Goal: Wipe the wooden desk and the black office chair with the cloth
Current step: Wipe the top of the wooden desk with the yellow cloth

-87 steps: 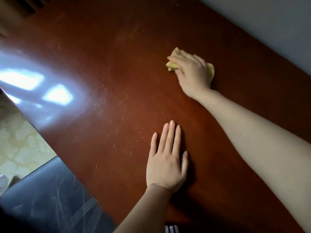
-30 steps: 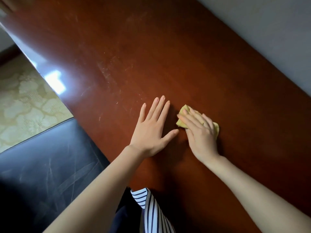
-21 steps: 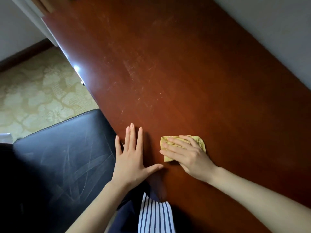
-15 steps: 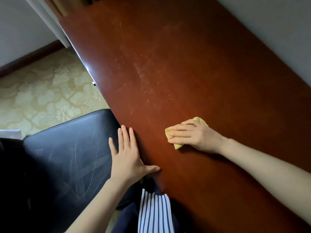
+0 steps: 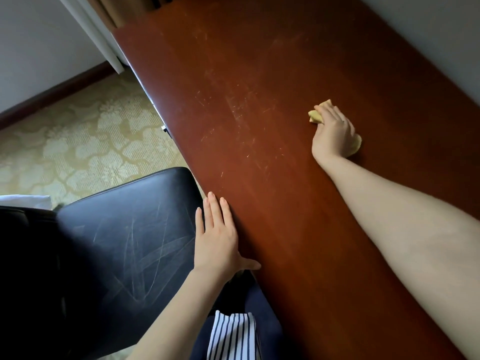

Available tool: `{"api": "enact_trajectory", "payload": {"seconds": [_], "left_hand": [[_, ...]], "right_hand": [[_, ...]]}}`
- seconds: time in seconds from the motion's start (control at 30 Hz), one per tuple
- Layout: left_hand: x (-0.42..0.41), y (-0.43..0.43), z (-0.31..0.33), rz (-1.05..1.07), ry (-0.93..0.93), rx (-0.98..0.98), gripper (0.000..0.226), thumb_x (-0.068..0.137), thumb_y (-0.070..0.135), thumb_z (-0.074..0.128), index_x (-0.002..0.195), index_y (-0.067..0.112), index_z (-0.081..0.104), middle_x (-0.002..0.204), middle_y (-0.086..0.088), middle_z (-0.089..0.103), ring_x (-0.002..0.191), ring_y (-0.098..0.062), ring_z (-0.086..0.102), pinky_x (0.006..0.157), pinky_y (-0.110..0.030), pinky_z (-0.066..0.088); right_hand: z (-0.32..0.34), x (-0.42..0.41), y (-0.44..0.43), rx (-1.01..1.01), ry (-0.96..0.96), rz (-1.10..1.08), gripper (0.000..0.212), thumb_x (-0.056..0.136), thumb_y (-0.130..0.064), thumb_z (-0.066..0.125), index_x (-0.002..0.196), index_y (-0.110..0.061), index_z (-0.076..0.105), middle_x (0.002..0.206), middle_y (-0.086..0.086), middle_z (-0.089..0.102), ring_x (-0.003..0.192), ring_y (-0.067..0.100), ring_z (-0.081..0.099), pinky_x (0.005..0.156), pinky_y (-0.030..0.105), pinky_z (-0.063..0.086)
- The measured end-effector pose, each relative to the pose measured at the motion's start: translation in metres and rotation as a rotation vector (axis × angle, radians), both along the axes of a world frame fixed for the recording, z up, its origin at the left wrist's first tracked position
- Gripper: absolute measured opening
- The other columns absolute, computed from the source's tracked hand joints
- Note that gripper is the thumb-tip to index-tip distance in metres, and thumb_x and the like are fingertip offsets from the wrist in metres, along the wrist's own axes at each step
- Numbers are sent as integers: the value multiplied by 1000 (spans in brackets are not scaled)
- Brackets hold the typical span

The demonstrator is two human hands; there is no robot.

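The reddish wooden desk (image 5: 259, 87) runs diagonally across the view, its top scratched in the middle. My right hand (image 5: 333, 133) lies over a bunched yellow cloth (image 5: 315, 116) far out on the desk, fingers curled round it; cloth corners stick out in front of the fingertips and behind the palm. My left hand (image 5: 218, 237) rests flat with straight fingers along the desk's near edge, thumb spread onto the wood. The black office chair (image 5: 117, 242), its seat scuffed with pale streaks, stands against the desk just left of that hand.
Patterned beige carpet (image 5: 78, 141) lies left of the desk. A grey wall (image 5: 428, 29) borders the desk's far side. A white frame and a curtain (image 5: 98, 29) stand at the desk's far left end. My striped clothing (image 5: 233, 336) shows at the bottom.
My right hand has slid the cloth away from the near edge, farther out across the desk. My left hand stays flat at the desk's near edge beside the chair.
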State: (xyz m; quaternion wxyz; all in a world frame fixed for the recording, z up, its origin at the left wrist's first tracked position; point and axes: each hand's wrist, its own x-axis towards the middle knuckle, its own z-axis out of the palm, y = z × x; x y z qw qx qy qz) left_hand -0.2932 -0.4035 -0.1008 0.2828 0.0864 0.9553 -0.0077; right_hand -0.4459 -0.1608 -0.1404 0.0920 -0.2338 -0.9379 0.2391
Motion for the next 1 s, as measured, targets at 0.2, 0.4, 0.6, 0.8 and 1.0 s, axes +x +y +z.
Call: {"api": "enact_trajectory", "payload": {"seconds": [0.2, 0.4, 0.6, 0.8, 1.0], "left_hand": [[0, -1, -2, -13, -9, 34, 149, 56, 77, 68, 142, -7, -22, 149, -32, -26, 141, -40, -21, 113, -42, -14], [0, -1, 1, -21, -21, 55, 148, 57, 75, 68, 142, -8, -20, 149, -33, -25, 142, -42, -19, 115, -43, -12], [-1, -13, 10, -52, -48, 101, 140, 63, 78, 62, 145, -5, -16, 152, -29, -22, 143, -36, -18, 118, -43, -6], [-2, -26, 30, 132, -173, 475, 106, 81, 54, 65, 151, 2, 4, 159, -15, 7, 147, -22, 8, 118, -33, 10], [12, -7, 67, 411, -227, 1146, 30, 94, 34, 55, 123, 26, 59, 121, 4, 65, 106, -3, 61, 75, -6, 44]], "right_hand": [[-1, 27, -68, -37, 1, 89, 40, 96, -9, 48, 130, -29, 57, 145, -4, 44, 137, 14, 34, 113, 30, 15], [-2, 95, -88, 39, -24, 629, 44, 94, -6, 49, 132, -28, 55, 144, -6, 45, 138, 14, 34, 114, 34, 17], [11, 163, -87, -55, -97, 825, 48, 90, 0, 50, 130, -26, 58, 143, -6, 47, 137, 15, 36, 113, 30, 13], [49, 199, -86, -357, -245, 724, 50, 90, 5, 49, 131, -23, 57, 137, -8, 52, 129, 10, 45, 108, 16, 30], [127, 199, -89, -1308, 62, 149, 34, 100, -6, 40, 117, -25, 62, 116, -2, 68, 107, 10, 64, 87, 24, 53]]}}
